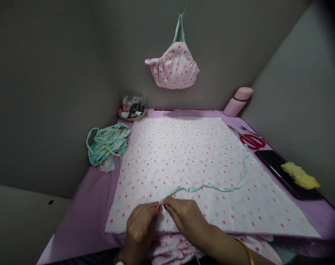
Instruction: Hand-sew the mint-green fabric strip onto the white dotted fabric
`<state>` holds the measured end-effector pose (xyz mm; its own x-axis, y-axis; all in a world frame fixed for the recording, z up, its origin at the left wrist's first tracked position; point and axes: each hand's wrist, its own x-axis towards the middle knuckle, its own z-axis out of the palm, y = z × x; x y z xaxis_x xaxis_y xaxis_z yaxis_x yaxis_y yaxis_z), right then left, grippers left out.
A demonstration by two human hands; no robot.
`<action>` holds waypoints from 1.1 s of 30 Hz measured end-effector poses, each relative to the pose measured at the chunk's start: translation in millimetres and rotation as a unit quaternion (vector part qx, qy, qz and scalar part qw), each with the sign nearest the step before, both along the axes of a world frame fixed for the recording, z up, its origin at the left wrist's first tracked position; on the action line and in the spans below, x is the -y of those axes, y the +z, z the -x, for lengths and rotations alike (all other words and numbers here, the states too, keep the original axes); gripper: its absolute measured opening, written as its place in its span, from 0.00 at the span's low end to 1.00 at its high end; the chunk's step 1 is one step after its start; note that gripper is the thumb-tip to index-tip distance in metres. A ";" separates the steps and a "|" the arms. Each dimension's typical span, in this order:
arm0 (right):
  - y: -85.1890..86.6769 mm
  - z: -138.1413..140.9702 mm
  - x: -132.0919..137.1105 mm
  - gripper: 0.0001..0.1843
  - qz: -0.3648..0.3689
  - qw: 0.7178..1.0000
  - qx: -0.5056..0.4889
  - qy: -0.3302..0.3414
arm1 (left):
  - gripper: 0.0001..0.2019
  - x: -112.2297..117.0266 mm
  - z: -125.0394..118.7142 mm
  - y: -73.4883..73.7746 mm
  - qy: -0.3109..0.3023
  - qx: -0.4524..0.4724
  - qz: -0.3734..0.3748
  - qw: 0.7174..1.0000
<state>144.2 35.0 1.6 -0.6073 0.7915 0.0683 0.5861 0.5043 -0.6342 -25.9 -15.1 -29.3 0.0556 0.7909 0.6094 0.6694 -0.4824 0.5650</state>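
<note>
A pink cloth with red dots (189,154) lies spread flat on the purple table (84,217). Across it runs a thin mint-green fabric strip (225,188), curving from the near middle up to the right. My left hand (141,226) and my right hand (184,217) meet at the strip's near end, both with fingers pinched together on it. A fine thread loops just above the fingertips. My right wrist carries a gold bangle.
A bundle of mint-green strips (108,143) lies at the left. A basket of thread spools (132,110) stands at the back, a pink bottle (237,101) at the back right. Red scissors (251,140), a black phone (283,171) and yellow fabric (301,176) lie right. A pink dotted bag (174,68) hangs on the wall.
</note>
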 end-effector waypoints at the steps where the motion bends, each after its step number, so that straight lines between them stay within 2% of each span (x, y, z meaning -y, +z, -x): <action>1: -0.4 0.5 0.2 0.14 -0.001 1.000 0.002 -0.001 | 0.10 0.5 -0.2 -1.7 0.002 -0.003 0.003 1.000; 6: -1.7 5.5 0.1 0.15 -0.002 1.000 0.010 -0.007 | 0.09 0.9 -2.3 -2.3 0.014 -0.015 0.020 1.000; 12: 7.4 8.3 -1.8 0.13 0.024 1.000 0.009 -0.010 | 0.09 -2.2 -4.3 7.0 0.000 -0.013 0.016 1.000; 15: 9.2 5.0 -0.6 0.19 0.032 0.999 -0.013 -0.001 | 0.09 -4.0 -4.5 11.9 0.009 -0.002 0.016 1.000; 19: 4.0 5.1 1.5 0.20 0.030 0.998 -0.055 0.015 | 0.09 -4.4 -3.6 12.3 -0.030 -0.022 0.008 0.999; 22: 10.0 7.2 -4.1 0.18 -0.026 0.997 -0.065 0.014 | 0.09 -3.5 -3.6 10.2 -0.033 -0.022 -0.003 0.999; 24: 20.3 7.9 -12.3 0.14 -0.083 0.995 -0.053 -0.009 | 0.09 -2.8 -4.0 8.9 -0.014 -0.013 -0.007 1.000; 26: 29.9 9.7 -21.3 0.11 -0.102 0.994 -0.023 -0.028 | 0.09 -2.5 -4.2 7.5 -0.011 -0.015 -0.011 1.000; 30: 33.5 21.6 -34.3 0.03 -0.025 1.000 0.006 0.011 | 0.10 -2.9 -3.1 2.8 -0.035 -0.030 -0.001 0.999; 33: 34.3 30.1 -49.7 0.05 0.053 0.992 -0.115 0.018 | 0.10 -3.3 -2.2 0.1 -0.039 -0.026 0.001 0.999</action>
